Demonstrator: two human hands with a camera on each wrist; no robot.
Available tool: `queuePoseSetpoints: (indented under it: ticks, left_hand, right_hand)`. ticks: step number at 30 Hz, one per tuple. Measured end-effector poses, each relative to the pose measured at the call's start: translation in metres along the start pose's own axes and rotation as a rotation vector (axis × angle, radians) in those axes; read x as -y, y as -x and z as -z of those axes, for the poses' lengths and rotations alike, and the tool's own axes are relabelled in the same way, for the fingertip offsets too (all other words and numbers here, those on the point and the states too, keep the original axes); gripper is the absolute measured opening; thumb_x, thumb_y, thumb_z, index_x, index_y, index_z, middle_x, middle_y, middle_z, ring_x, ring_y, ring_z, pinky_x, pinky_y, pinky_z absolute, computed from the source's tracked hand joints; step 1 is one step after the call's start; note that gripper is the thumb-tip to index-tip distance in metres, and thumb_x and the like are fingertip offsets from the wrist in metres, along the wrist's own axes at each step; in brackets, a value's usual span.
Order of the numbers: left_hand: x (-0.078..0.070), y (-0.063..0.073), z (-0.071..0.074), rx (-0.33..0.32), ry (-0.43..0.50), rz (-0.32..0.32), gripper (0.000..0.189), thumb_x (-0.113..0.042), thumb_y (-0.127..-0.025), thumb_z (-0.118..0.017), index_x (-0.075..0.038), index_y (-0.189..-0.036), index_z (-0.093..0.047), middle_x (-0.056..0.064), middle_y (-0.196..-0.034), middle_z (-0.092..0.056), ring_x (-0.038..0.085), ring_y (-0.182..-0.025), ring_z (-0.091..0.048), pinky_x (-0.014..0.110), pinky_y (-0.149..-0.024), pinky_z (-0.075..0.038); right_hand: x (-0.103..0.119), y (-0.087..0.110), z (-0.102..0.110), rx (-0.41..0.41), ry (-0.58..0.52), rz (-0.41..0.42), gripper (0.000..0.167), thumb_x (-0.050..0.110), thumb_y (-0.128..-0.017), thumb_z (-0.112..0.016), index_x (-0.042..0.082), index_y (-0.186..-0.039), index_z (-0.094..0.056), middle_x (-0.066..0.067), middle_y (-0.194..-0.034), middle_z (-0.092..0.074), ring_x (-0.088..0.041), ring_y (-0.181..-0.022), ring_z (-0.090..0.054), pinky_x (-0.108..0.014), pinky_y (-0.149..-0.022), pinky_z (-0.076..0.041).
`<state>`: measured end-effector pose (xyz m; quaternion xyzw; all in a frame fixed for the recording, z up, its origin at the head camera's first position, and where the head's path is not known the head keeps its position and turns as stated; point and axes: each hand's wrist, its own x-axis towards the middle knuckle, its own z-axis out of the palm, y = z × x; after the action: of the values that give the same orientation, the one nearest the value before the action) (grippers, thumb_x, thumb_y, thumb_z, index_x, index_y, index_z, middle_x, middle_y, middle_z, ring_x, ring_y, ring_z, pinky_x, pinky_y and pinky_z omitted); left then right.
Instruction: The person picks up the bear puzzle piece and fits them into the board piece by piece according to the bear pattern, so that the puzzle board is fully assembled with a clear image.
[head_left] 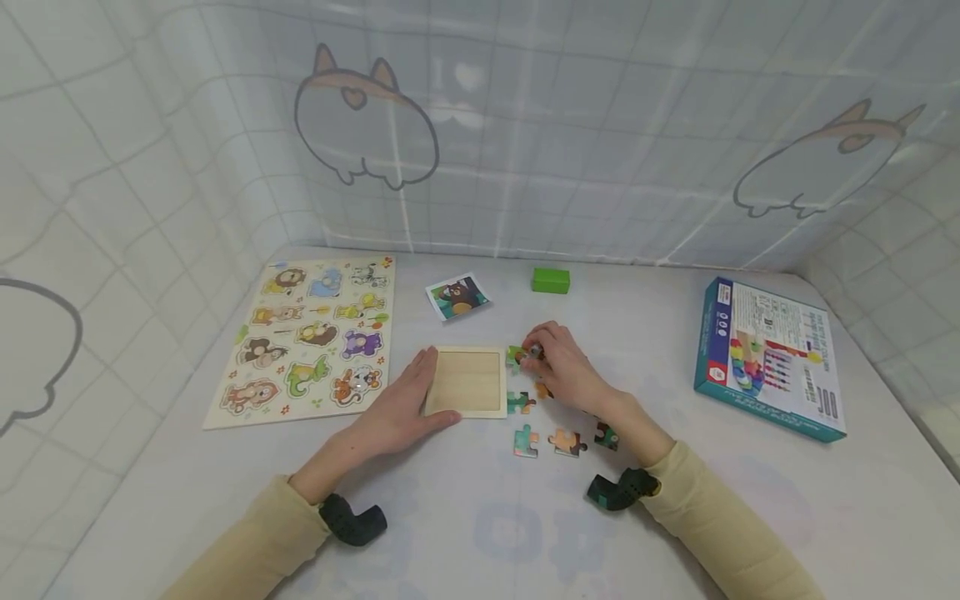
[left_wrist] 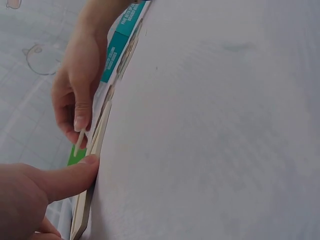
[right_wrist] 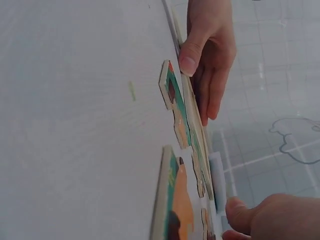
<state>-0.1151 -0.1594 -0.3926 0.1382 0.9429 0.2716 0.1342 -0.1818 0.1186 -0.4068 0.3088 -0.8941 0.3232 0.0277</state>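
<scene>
Just right of the wooden tray (head_left: 468, 382), the thumb and fingers of your right hand (head_left: 562, 365) pinch one jigsaw piece (left_wrist: 79, 142) near its end. So slight a grip could let it twist or drop if your fingertips slacken. Your left hand (head_left: 405, 406) has its thumb apart from its fingers: thumb at the tray's near edge, fingers along its left side. If that hand eased off, a knock from the right might slide the tray.

Around your right hand, five loose pieces show plainly: a green piece (head_left: 517, 402) beside the tray's right edge, an orange piece (head_left: 543, 390) partly hidden by your hand, and nearer, a teal piece (head_left: 526, 442), a peach piece (head_left: 567, 442) and a dark-green piece (head_left: 607, 436). It is cramped at your fingertips; I can't tell whether the green patch there is the held piece or a sixth loose one. The dark-green piece lies beside your forearm, so a low sweep could scatter it.

Farther out, count one bear picture card (head_left: 458, 296) and one green block (head_left: 551, 281) on the far side, one animal puzzle board (head_left: 300, 343) left, and one toy box (head_left: 772, 358) right.
</scene>
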Motion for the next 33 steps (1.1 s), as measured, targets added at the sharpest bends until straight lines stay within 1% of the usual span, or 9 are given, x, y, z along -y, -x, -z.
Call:
queuePoseSetpoints:
  ticks: [3,8,16,23,29,33]
  left_hand:
    - [0.000,0.000,-0.001,-0.001,0.002,0.001,0.098,-0.043,-0.096,-0.065,0.005,-0.158,-0.006,0.022,-0.166,-0.006,0.036,-0.154,-0.006,0.052,-0.125,-0.016]
    - [0.001,0.000,-0.001,-0.003,0.004,0.002,0.099,-0.043,-0.096,-0.065,0.006,-0.157,-0.006,0.022,-0.166,-0.006,0.037,-0.154,-0.005,0.053,-0.124,-0.016]
    - [0.001,-0.002,-0.003,-0.003,0.016,0.016,0.101,-0.045,-0.094,-0.066,0.003,-0.158,-0.005,0.020,-0.167,-0.007,0.035,-0.154,-0.006,0.052,-0.124,-0.019]
    - [0.003,-0.002,-0.004,-0.006,0.018,0.022,0.102,-0.047,-0.094,-0.066,0.001,-0.159,-0.005,0.019,-0.167,-0.007,0.034,-0.155,-0.007,0.052,-0.124,-0.020]
    - [0.004,-0.003,-0.005,-0.010,0.012,0.017,0.100,-0.047,-0.095,-0.065,0.001,-0.159,-0.006,0.018,-0.167,-0.008,0.033,-0.155,-0.007,0.052,-0.124,-0.021]
    - [0.003,-0.002,-0.005,-0.014,0.016,0.010,0.099,-0.046,-0.095,-0.066,0.002,-0.159,-0.007,0.019,-0.167,-0.008,0.034,-0.155,-0.008,0.052,-0.124,-0.021]
  right_hand:
    - [0.006,-0.002,0.000,0.000,-0.005,0.011,0.022,0.014,-0.099,-0.062,-0.002,-0.114,-0.059,-0.015,-0.122,-0.053,-0.028,-0.106,-0.045,-0.039,-0.085,-0.046]
    - [0.020,-0.007,-0.003,0.024,-0.017,0.016,0.023,0.015,-0.100,-0.062,-0.002,-0.114,-0.059,-0.015,-0.120,-0.054,-0.028,-0.106,-0.048,-0.040,-0.087,-0.047]
    - [0.038,-0.018,-0.013,0.056,-0.056,-0.013,0.022,0.016,-0.100,-0.061,0.000,-0.115,-0.059,-0.011,-0.117,-0.055,-0.023,-0.099,-0.046,-0.035,-0.082,-0.046]
    - [0.048,-0.030,-0.024,0.105,-0.072,-0.036,0.024,0.018,-0.102,-0.059,0.001,-0.117,-0.059,-0.011,-0.120,-0.055,-0.024,-0.107,-0.049,-0.039,-0.091,-0.049]
    - [0.052,-0.040,-0.034,0.118,-0.051,-0.033,0.023,0.018,-0.101,-0.059,0.001,-0.116,-0.060,-0.011,-0.118,-0.055,-0.025,-0.107,-0.049,-0.038,-0.092,-0.049]
    - [0.054,-0.045,-0.038,0.125,-0.041,-0.020,0.024,0.018,-0.100,-0.061,0.000,-0.116,-0.060,-0.011,-0.117,-0.054,-0.025,-0.109,-0.050,-0.039,-0.095,-0.049]
